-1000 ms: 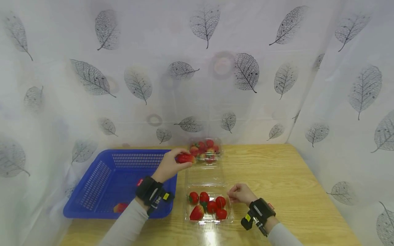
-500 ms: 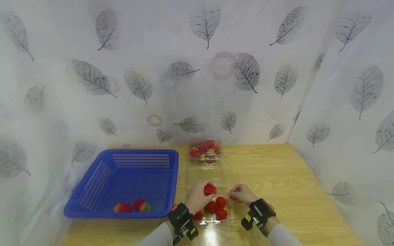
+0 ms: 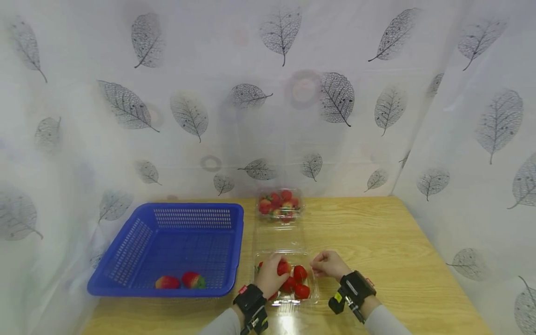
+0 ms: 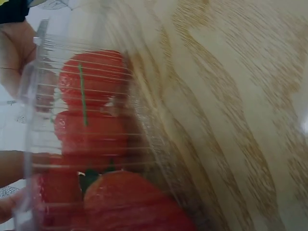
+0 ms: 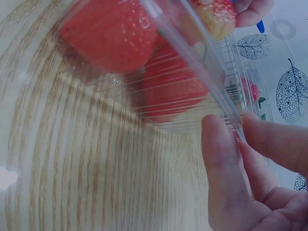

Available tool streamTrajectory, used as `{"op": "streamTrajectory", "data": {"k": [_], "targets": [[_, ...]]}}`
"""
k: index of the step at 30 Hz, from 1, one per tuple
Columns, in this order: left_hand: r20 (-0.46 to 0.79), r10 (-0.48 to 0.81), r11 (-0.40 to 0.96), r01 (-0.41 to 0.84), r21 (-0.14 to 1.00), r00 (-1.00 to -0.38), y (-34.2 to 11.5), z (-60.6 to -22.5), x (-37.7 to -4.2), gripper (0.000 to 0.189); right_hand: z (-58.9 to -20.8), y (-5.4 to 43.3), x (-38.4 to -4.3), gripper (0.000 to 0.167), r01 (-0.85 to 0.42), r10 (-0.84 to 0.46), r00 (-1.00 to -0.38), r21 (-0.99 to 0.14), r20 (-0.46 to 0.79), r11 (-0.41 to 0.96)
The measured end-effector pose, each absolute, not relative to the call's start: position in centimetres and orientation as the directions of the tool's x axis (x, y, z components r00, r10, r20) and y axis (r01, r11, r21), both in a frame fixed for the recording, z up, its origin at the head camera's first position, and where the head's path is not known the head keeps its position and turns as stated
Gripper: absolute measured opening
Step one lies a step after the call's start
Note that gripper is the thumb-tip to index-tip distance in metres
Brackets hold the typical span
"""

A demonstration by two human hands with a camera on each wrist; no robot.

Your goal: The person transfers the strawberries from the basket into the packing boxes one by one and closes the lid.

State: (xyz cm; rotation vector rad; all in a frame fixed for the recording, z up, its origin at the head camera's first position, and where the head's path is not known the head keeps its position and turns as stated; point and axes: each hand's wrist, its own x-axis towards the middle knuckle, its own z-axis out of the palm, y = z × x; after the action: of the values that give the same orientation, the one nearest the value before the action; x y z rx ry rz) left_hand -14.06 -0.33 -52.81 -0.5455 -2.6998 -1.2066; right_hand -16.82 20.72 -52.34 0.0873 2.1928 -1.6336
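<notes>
A clear plastic clamshell box (image 3: 314,301) lies open on the table, with several red strawberries (image 3: 302,291) in its near half. My left hand (image 3: 268,277) reaches over the left of that half and holds a strawberry (image 3: 284,267) low among the others. In the right wrist view, fingertips of that hand touch the pale end of this strawberry (image 5: 219,20). My right hand (image 3: 330,265) pinches the box's right rim between thumb and fingers, shown closely in the right wrist view (image 5: 250,178). The left hand covers some of the fruit.
To the left stands a blue perforated basket (image 3: 238,242) with two strawberries (image 3: 167,282) near its front wall. Behind the open box, against the leaf-print curtain (image 3: 268,116), is another clear box of strawberries (image 3: 278,204). The wooden table (image 3: 368,232) extends to the right.
My left hand has carried a strawberry from beside the blue basket's right edge into the near half of the box, then lowered slightly to the left. The right hand has stayed at the rim.
</notes>
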Motion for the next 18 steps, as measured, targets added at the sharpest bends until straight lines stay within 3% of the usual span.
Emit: {"op": "streamTrajectory", "data": {"k": [6,18], "targets": [[0.285,0.3,0.717,0.412,0.562,-0.91,-0.2,-53.3,-13.9,0.032,-52.4,20.9,-16.9,0.009,0.278,-0.204,-0.916,-0.913,-0.346,0.297],[0.207,0.323,0.73,0.382,0.567,-0.924,-0.5,-51.7,-14.5,0.034,-51.8,20.6,-16.6,0.01,0.291,-0.171,-0.918,-0.901,-0.357,0.322]]}}
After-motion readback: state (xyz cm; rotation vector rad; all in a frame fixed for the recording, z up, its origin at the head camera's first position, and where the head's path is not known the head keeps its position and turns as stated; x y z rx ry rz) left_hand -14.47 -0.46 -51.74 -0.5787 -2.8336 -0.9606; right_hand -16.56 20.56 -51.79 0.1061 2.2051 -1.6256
